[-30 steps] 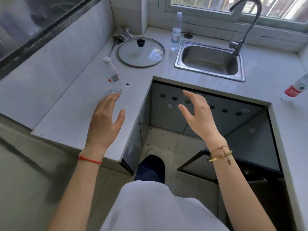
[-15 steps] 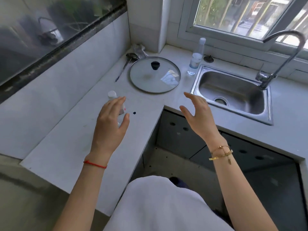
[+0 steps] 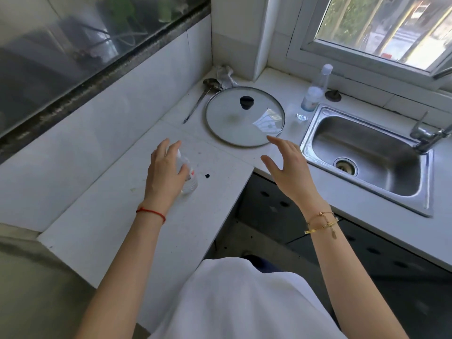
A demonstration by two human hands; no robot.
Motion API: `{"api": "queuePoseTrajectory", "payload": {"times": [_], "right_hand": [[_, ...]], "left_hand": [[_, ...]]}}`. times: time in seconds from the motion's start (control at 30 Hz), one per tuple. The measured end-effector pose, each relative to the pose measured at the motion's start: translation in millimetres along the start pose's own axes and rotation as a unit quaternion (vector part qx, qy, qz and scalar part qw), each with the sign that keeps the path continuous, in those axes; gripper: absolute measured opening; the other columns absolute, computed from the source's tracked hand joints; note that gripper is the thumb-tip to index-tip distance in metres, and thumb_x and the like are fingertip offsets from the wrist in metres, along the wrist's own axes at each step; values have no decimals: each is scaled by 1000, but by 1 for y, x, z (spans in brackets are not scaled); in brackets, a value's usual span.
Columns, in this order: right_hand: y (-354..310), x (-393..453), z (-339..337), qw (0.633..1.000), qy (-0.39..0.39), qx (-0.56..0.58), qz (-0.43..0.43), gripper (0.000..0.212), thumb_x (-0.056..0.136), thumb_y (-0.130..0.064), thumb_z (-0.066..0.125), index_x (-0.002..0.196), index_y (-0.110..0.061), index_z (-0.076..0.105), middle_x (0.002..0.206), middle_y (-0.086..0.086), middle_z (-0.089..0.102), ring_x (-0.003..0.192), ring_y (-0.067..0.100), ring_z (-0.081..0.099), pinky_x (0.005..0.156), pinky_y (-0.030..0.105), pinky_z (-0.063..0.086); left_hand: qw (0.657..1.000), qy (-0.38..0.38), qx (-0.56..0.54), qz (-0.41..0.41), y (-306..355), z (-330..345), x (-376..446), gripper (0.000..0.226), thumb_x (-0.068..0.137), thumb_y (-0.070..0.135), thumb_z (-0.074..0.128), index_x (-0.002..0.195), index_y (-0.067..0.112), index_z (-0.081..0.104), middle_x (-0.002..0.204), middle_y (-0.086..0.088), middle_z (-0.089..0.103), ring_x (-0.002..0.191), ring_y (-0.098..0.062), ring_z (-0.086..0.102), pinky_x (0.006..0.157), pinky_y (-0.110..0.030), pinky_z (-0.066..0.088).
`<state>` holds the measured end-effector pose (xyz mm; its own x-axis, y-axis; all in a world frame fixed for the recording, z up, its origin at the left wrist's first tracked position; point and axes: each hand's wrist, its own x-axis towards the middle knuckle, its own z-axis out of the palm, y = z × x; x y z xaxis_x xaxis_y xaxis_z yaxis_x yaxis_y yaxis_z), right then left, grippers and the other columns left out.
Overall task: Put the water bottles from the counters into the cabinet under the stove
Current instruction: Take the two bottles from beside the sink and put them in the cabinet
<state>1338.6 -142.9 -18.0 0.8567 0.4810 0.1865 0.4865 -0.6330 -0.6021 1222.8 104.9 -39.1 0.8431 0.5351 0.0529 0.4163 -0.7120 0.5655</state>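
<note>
White shirt front (image 3: 244,302) nearest the camera, both bare forearms reaching out over the white counter (image 3: 102,216). Left hand (image 3: 165,172), red string at the wrist, sits over a small clear water bottle (image 3: 188,178) standing on the counter's left run; fingers curled around its upper part, thumb on the near side. Whether the grip is closed tight, can't tell, since the hand hides the cap. Small dark speck on the counter just right of the bottle. Right hand (image 3: 287,165), gold bracelets on the wrist, hangs in the air above the counter's inner corner, fingers spread and slightly bent, holding nothing. Dark cabinet fronts (image 3: 274,206) below it. Further back, glass pot lid (image 3: 245,116) with black knob lies flat on the counter; ladle (image 3: 203,96) beside it on the left. Steel sink (image 3: 367,155) to the right. Second water bottle (image 3: 314,91) stands upright at the sink's far left corner, below the window (image 3: 381,28).
</note>
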Motion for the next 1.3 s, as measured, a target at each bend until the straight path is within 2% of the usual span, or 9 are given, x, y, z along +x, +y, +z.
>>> {"api": "queuePoseTrajectory", "payload": {"times": [0.17, 0.3, 0.4, 0.5, 0.6, 0.73, 0.87, 1.1, 1.3], "right_hand": [[9, 13, 1, 1000, -3, -4, 3, 49, 94, -32, 56, 139, -18, 44, 139, 1, 51, 134, 18, 39, 111, 31, 31], [19, 22, 1, 1000, -1, -2, 7, 48, 94, -32, 56, 139, -18, 44, 138, 1, 52, 134, 18, 39, 112, 35, 33], [28, 30, -2, 1000, 7, -7, 7, 48, 94, -31, 56, 139, -17, 45, 138, 1, 52, 134, 18, 40, 111, 31, 32], [41, 43, -10, 1000, 21, -14, 14, 47, 95, -29, 56, 138, -15, 45, 136, 3, 54, 132, 20, 41, 107, 25, 29], [59, 63, -23, 999, 44, -25, 15, 46, 94, -27, 57, 136, -13, 47, 134, 5, 55, 130, 22, 44, 107, 29, 31], [93, 102, -43, 996, 78, -38, 13, 45, 93, -23, 58, 135, -10, 48, 131, 10, 56, 126, 27, 46, 107, 36, 34], [139, 159, -65, 993, 108, -47, 24, 47, 91, -19, 59, 134, -5, 48, 134, 16, 52, 122, 33, 47, 104, 37, 35], [207, 262, -95, 991, 94, -83, 38, 51, 89, -19, 57, 137, -9, 44, 137, 16, 46, 121, 38, 43, 104, 41, 34], [240, 314, -93, 991, 15, -112, 66, 53, 92, -19, 55, 141, -11, 38, 144, 16, 40, 126, 41, 38, 105, 45, 34]], "left_hand": [[1000, 11, 11, -16, -1, 8, 19, 46, 86, -4, 52, 129, 11, 57, 129, -14, 55, 121, -34, 43, 87, -41, 49], [1000, 24, -5, -10, 2, 9, 31, 39, 81, -6, 52, 112, 12, 67, 111, -13, 63, 108, -33, 50, 76, -27, 37], [1000, 16, -14, 19, 16, 11, 36, 38, 80, -4, 54, 110, 14, 69, 110, -10, 64, 106, -29, 48, 76, -25, 35], [998, 31, -31, 55, 41, 9, 46, 35, 79, 1, 58, 109, 17, 69, 105, -7, 65, 104, -27, 50, 76, -29, 41], [993, 46, -60, 93, 67, 7, 60, 35, 78, 3, 61, 108, 18, 68, 103, -3, 68, 102, -25, 54, 79, -34, 50], [990, 56, -82, 105, 103, 18, 78, 35, 78, 4, 66, 110, 16, 68, 98, 0, 67, 96, -24, 59, 79, -27, 48], [988, 48, -93, 114, 139, 42, 98, 34, 79, 6, 68, 112, 15, 68, 102, -2, 69, 96, -23, 60, 80, -31, 52], [989, 47, -86, 109, 194, 84, 125, 36, 78, 4, 69, 111, 16, 69, 100, 3, 69, 94, -22, 58, 80, -26, 47], [992, 52, -76, 89, 223, 102, 139, 35, 78, 4, 68, 110, 17, 69, 96, 6, 66, 92, -22, 58, 80, -28, 48]]}}
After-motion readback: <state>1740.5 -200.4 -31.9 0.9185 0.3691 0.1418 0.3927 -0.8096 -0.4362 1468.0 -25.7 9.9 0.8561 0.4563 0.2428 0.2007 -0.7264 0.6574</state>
